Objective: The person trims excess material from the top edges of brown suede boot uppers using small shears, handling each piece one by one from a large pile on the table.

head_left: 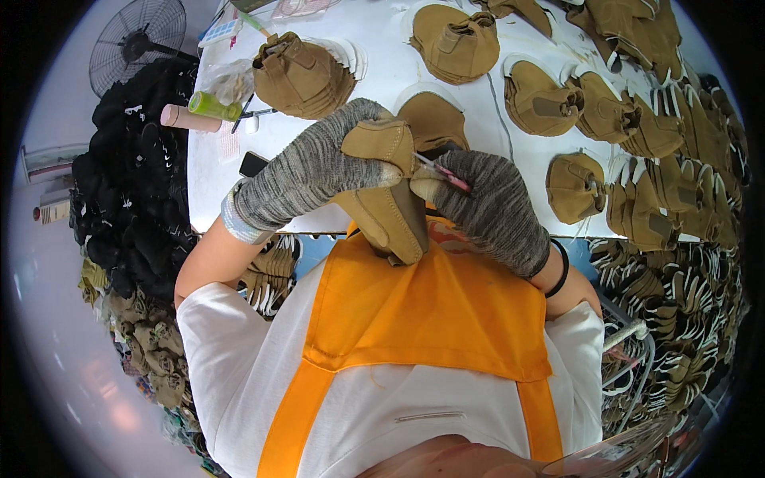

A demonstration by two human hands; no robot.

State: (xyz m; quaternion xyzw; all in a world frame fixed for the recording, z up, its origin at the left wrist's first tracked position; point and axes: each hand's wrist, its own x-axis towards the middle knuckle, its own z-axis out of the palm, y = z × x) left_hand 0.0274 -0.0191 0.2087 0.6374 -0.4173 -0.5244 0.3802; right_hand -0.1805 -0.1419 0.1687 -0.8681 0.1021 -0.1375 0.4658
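My left hand (307, 167), in a grey knitted glove, grips a tan suede shoe upper (386, 215) in front of my chest, its fingers behind the piece and its thumb across the front. My gloved right hand (494, 207) is closed on a small pink-handled tool (453, 177) with a narrow metal tip. That tip lies at the right edge of the upper; whether it is a snipper or a blade is hard to make out. Just beyond both hands, another tan upper (434, 119) with a white edge rests on the white table (374, 72).
A stack of tan uppers (303, 80) stands at the back left, near a green roll (213, 107), a pink cylinder (190, 119) and a dark phone (253, 164). More uppers (542, 99) cover the right side. Black pieces (135, 183) are heaped left, beside a fan (137, 44).
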